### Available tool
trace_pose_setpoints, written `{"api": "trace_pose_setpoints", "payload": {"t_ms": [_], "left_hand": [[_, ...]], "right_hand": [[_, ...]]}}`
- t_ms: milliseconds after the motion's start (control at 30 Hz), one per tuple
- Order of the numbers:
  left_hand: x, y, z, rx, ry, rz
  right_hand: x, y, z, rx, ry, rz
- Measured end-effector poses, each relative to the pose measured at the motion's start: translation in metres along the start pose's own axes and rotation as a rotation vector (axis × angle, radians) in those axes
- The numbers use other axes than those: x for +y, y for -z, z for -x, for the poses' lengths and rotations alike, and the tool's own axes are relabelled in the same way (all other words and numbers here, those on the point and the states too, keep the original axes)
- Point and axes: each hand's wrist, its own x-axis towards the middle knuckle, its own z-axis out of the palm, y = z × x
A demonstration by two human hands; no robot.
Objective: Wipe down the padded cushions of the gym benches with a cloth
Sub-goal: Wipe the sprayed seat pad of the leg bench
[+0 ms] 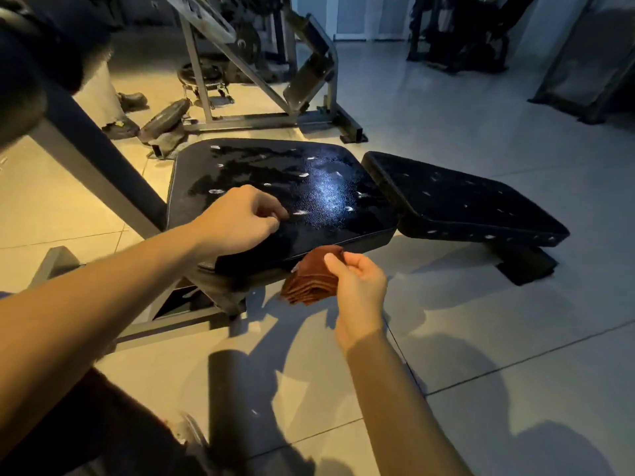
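Observation:
A black padded bench cushion [319,190] lies in front of me, glossy and dotted with small white flecks. A second black cushion [460,201] slopes away to its right, also flecked. My left hand [240,218] rests on the near left part of the big cushion, fingers curled and fingertips pinched together at a fleck. My right hand [357,283] hovers just off the cushion's near edge and holds a folded reddish-brown cloth [312,276] between thumb and fingers.
The bench's grey steel frame [178,324] runs along the tiled floor below my left arm. Behind stands a grey machine frame [261,97] with a weight plate [165,121] leaning on it. A person's legs and shoes [117,108] stand at the back left. Open tiled floor [498,338] stretches to the right.

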Motion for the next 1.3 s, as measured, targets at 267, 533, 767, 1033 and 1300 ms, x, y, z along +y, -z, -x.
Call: {"api": "trace_pose_setpoints", "payload": {"t_ms": [267,533,767,1033,1300], "left_hand": [[0.033,0.025,0.009,-0.253,-0.127,0.547],[0.041,0.046,0.009,0.172,0.048,0.952],[0.055,0.028,0.001,0.288,0.24,1.059],[0.04,0.036,-0.009,0.213,0.278,0.821],[-0.013,0.062,0.011,0.337,0.39,0.249]], "right_hand": [[-0.122,-0.007,-0.01,-0.196,0.065,-0.04],[-0.184,-0.075,-0.026,-0.208,0.04,0.039],[-0.162,-0.068,-0.061,-0.317,-0.127,0.019],[-0.174,-0.1,-0.104,-0.484,0.038,0.26],[-0.144,-0.164,-0.133,-0.823,0.503,0.828]]}}
